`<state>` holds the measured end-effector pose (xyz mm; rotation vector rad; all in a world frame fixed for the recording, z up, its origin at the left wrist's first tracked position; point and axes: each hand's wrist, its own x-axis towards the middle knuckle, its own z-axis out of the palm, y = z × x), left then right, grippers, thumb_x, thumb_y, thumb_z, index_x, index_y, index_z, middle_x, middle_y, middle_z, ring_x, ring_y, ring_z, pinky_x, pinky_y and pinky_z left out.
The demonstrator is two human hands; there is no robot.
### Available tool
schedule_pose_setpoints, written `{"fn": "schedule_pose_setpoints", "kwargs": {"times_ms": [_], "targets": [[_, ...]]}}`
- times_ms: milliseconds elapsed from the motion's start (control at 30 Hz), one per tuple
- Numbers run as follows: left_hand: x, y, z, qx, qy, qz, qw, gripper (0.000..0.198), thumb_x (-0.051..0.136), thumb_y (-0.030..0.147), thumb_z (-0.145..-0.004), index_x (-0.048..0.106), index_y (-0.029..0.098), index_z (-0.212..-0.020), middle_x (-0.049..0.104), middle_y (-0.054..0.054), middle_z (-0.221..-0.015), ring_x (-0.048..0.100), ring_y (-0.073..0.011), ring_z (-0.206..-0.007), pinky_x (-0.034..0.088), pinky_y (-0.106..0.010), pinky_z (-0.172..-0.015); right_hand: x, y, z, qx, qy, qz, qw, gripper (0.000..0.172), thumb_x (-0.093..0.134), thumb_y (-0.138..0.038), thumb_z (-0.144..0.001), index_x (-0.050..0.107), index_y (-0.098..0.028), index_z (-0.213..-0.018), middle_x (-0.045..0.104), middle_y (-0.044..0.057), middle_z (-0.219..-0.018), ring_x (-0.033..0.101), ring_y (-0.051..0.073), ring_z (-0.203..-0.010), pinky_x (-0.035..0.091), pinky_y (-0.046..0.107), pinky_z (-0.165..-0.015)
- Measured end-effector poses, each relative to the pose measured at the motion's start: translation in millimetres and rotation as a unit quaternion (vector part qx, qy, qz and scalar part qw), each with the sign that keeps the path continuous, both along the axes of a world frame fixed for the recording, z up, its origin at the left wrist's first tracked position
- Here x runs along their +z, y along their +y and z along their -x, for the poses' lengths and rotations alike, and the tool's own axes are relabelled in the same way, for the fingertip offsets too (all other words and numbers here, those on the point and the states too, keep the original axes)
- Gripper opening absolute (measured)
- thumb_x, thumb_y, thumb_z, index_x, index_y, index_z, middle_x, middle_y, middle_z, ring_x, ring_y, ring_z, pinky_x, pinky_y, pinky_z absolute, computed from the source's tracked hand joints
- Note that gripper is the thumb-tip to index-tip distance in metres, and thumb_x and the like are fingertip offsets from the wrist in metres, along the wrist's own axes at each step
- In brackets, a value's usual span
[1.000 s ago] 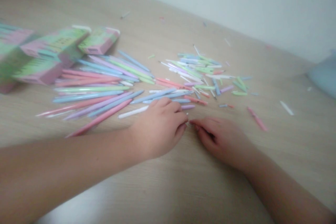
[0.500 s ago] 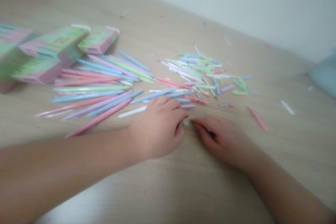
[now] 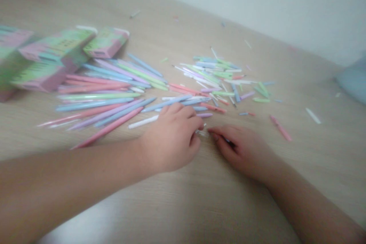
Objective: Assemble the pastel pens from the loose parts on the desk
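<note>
My left hand [image 3: 174, 141] is curled with thumb and forefinger drawn together beside a small whitish piece [image 3: 202, 133]; whatever it grips is too small and blurred to name. Facing it, my right hand [image 3: 243, 148] pinches at the same spot, its fingertips close to that piece, and I cannot make out what they hold. Under and behind my left hand lie a white pen [image 3: 143, 122] and a blue pen [image 3: 168, 103]. A pile of pastel pens [image 3: 114, 80] spreads to the left. Pen parts and refills [image 3: 217, 70] are heaped beyond my hands.
Pink-and-green boxes [image 3: 61, 47] stand at the left behind the pens. A red pen part [image 3: 280, 127] and a white stick [image 3: 313, 116] lie on the wooden table [image 3: 177, 206] at right. A pale blue object [image 3: 354, 80] sits at the right edge, near the wall [image 3: 257, 0].
Both hands stay in nearly the same place. A little more of the small whitish piece shows between the fingertips. The pens and boxes have not visibly moved on the table.
</note>
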<state>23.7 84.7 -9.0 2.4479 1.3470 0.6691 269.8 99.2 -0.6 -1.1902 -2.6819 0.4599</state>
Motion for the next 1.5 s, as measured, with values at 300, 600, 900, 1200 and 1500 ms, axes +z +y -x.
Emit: {"fn": "schedule_pose_setpoints", "kwargs": {"times_ms": [300, 600, 900, 1200, 1500], "targets": [[-2.6, 0, -1, 0.016, 0.03, -0.024, 0.999, 0.017, 0.058, 0.021, -0.093, 0.073, 0.021, -0.101, 0.068, -0.01, -0.105, 0.056, -0.0336, -0.108, 0.046, -0.052, -0.092, -1.7, 0, -1, 0.007, 0.004, 0.0, 1.0, 0.026, 0.051, -0.025, -0.108, 0.071, -0.023, -0.124, 0.081, 0.007, -0.114, 0.076, 0.026, -0.101, 0.058, 0.041, -0.087], [-0.7, -4, -1, -0.03, 0.06, -0.057, 0.996, 0.022, 0.056, 0.023, -0.099, 0.075, 0.025, -0.11, 0.067, -0.009, -0.112, 0.052, -0.0324, -0.107, 0.041, -0.052, -0.089, -9.0, -1, -5, -0.112, 0.098, 0.003, 0.989, 0.019, 0.055, -0.031, -0.109, 0.055, -0.025, -0.126, 0.079, 0.006, -0.098, 0.076, 0.024, -0.084, 0.057, 0.036, -0.072], [0.0, 1, -3, -0.019, 0.063, -0.034, 0.997, 0.022, 0.057, 0.031, -0.103, 0.077, 0.025, -0.095, 0.069, -0.006, -0.1, 0.053, -0.0308, -0.102, 0.041, -0.049, -0.085, 3.4, -4, 6, -0.032, 0.047, -0.006, 0.998, 0.01, 0.049, -0.027, -0.109, 0.058, -0.025, -0.112, 0.073, 0.003, -0.09, 0.07, 0.023, -0.078, 0.051, 0.035, -0.068], [-2.7, 1, -4, 0.003, 0.06, -0.031, 0.998, 0.024, 0.054, 0.029, -0.105, 0.073, 0.022, -0.092, 0.068, -0.008, -0.099, 0.056, -0.0325, -0.104, 0.045, -0.051, -0.09, 7.6, -6, 15, 0.013, -0.035, 0.018, 0.999, 0.026, 0.047, -0.024, -0.109, 0.073, -0.024, -0.11, 0.082, 0.006, -0.104, 0.076, 0.028, -0.091, 0.057, 0.041, -0.077], [-5.8, 3, -5, 0.029, 0.053, -0.036, 0.998, 0.022, 0.056, 0.025, -0.104, 0.074, 0.02, -0.093, 0.07, -0.01, -0.101, 0.057, -0.0343, -0.104, 0.046, -0.052, -0.089, -7.9, 0, 3, -0.121, 0.048, -0.034, 0.991, 0.025, 0.042, -0.033, -0.112, 0.056, -0.022, -0.13, 0.075, 0.015, -0.118, 0.075, 0.033, -0.104, 0.058, 0.046, -0.084]]}}
